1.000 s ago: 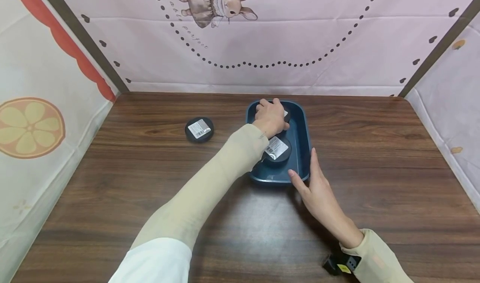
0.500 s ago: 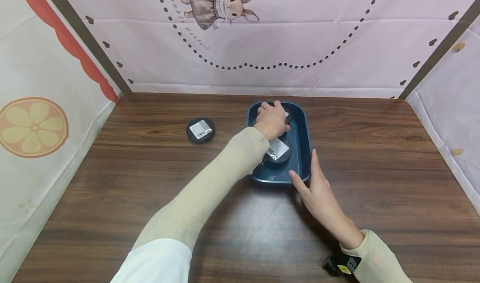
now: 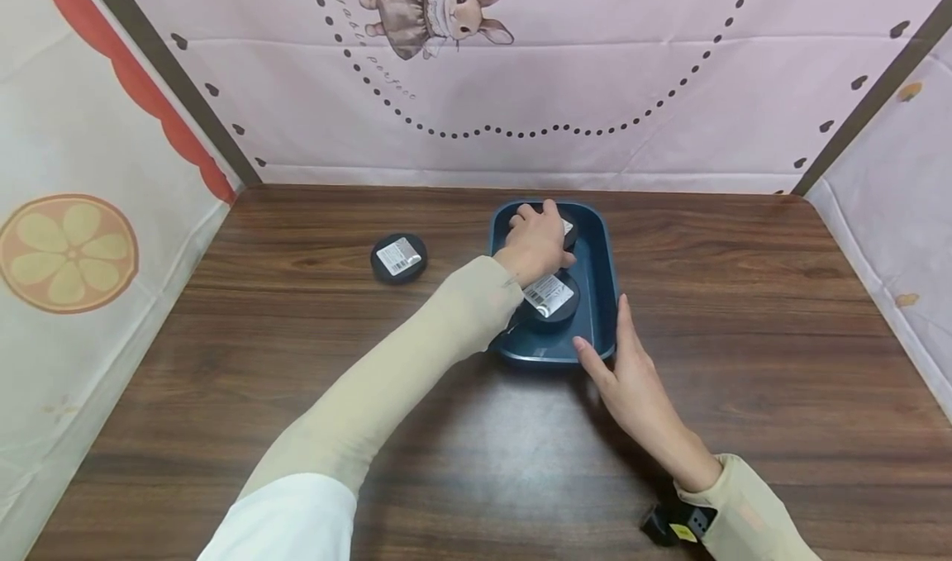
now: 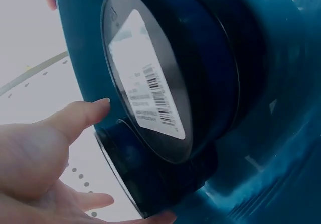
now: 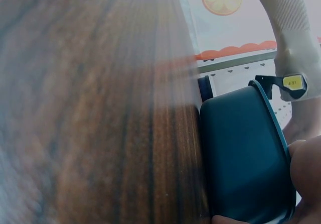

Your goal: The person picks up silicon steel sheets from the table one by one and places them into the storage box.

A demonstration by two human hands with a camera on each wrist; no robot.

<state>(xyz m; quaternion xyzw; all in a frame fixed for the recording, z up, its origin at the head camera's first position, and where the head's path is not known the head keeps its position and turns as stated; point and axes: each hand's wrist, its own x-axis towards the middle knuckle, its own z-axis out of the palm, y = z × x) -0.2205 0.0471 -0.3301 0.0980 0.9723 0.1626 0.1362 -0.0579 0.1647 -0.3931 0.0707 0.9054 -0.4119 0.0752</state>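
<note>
Over the far end of a blue tray [image 3: 592, 297] reaches my left hand [image 3: 534, 244], its thumb and fingers spread about a round black container [image 3: 571, 232]. In the left wrist view the thumb stands apart from that far container [image 4: 135, 163], while one fingertip is at its lower edge. Nearer me in the tray lies a second round black container [image 3: 554, 306] with a white barcode label, beneath my left wrist. My right hand [image 3: 641, 392] rests against the tray's near right corner, thumb and fingers extended. A third black container [image 3: 398, 258] lies on the table, left of the tray.
The wooden table [image 3: 744, 338] reaches back to a pink cloth wall [image 3: 595, 73] printed with a rabbit. Cloth side walls stand left and right. A black wrist camera [image 3: 677, 524] is strapped to my right sleeve.
My left wrist and forearm have shifted slightly left and toward me, and the left thumb has drawn a little away from the far container. The right hand and the tray keep their place.
</note>
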